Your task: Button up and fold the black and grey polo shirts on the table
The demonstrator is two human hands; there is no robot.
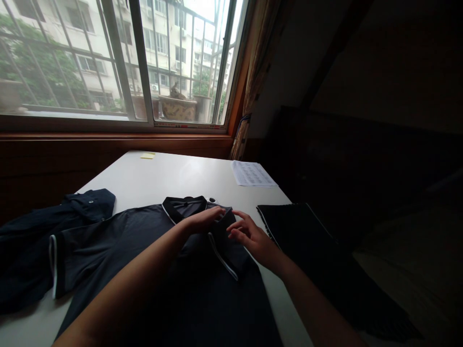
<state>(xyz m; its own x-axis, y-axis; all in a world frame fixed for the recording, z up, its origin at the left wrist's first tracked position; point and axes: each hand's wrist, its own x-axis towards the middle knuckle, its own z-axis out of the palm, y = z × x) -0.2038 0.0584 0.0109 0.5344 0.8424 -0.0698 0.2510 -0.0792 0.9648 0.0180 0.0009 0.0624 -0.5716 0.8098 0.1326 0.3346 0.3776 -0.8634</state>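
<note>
A dark grey polo shirt [137, 231] with a black collar [184, 208] and white piping lies spread on the white table [173, 171]. Its right-hand sleeve [226, 250] is folded inward over the body, while the left-hand sleeve [60, 265] sticks out sideways. My left hand [207, 219] lies flat on the shirt beside the collar, fingers stretched toward the folded shoulder. At that fold's outer edge is my right hand [251, 237], its fingers apart and slightly bent. Whether its fingertips touch the cloth is hard to tell.
Dark blue garment [90, 205] lies at the left table edge. Dark folded cloth [300, 226] hangs over the right side. Printed sheets [253, 173] and a yellow sticky note [147, 155] lie toward the back. A small white round object [212, 200] shows behind the collar. A barred window stands beyond.
</note>
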